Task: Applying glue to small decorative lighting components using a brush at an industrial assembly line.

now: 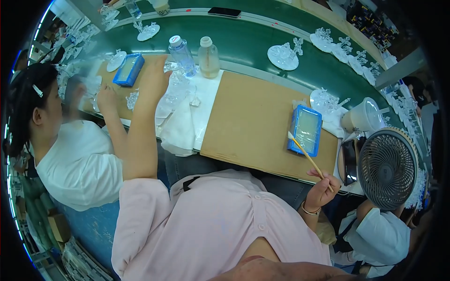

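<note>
Fingers of the right hand (323,188) grip 1 brush (307,157), tip at the blue tray (318,136) beyond them; the left hand's (158,68) hold is unclear. Farther off sit clear pieces (282,56), completion uncertain.

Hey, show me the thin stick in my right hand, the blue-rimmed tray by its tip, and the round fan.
Thin stick (307,156), head view: the middle of its shaft.
Blue-rimmed tray (317,133), head view: its right rim.
Round fan (388,167), head view: its dark front grille.
</note>
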Motion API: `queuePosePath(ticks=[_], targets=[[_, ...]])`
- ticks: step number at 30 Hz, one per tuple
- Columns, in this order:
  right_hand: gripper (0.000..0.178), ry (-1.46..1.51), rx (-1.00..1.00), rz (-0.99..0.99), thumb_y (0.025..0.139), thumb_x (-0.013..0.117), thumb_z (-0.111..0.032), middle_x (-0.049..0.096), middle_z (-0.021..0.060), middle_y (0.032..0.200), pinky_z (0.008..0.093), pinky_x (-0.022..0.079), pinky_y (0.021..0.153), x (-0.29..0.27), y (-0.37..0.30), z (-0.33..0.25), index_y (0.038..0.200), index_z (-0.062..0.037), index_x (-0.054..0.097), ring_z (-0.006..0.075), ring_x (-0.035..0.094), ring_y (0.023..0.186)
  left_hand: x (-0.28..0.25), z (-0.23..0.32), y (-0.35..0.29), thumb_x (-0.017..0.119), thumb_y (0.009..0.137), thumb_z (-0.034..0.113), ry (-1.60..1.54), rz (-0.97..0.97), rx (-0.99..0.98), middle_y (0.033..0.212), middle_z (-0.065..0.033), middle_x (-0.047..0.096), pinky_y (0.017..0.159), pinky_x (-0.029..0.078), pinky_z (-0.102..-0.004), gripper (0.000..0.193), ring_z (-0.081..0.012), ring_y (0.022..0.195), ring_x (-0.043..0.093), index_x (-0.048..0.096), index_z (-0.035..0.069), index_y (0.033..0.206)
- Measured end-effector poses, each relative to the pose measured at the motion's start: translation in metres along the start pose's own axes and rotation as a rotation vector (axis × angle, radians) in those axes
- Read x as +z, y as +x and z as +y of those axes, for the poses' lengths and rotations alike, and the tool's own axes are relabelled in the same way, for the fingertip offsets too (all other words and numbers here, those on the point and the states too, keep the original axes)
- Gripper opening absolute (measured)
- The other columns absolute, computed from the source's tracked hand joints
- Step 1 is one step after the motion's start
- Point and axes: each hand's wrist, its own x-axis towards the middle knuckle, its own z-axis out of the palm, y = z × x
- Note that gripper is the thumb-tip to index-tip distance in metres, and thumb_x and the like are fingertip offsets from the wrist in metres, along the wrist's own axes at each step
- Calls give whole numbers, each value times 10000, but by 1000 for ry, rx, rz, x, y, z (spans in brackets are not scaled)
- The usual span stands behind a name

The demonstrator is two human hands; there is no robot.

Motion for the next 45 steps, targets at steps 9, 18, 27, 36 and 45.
queuePosePath(ticks=[9,18,27,36,45], targets=[[241,16,-5,122,1003,444,-229,620,232,869,335,550,636,-19,-2,-6,1062,4,437,259,656,668,-44,25,-15,633,808,81,201,77,211,890,-120,679,645,501,-405,103,-313,798,651,655,80,909],[341,153,96,94,995,473,-251,628,252,941,324,547,623,-38,13,-21,1182,33,460,258,648,662,-93,87,-39,746,723,-52,-92,480,428,858,-96,700,656,524,-287,238,-220,744,681,688,58,925],[156,47,299,229,986,478,-126,643,151,777,257,512,590,-42,21,-19,982,27,511,166,609,610,17,149,-44,709,792,5,-652,-38,214,843,-94,678,653,505,-256,178,-157,699,644,687,21,968],[107,-235,427,-28,961,538,-90,649,97,731,201,476,558,-5,43,2,940,15,541,96,599,593,69,174,-45,673,852,69,-776,-210,68,934,-122,697,745,518,-304,300,-186,797,674,645,55,1150],[131,-475,229,-123,910,638,-106,648,71,692,206,452,521,-5,62,7,870,12,598,94,618,580,64,161,-61,684,845,75,-748,-300,49,907,-148,702,715,543,-310,274,-244,805,701,646,54,1116]])
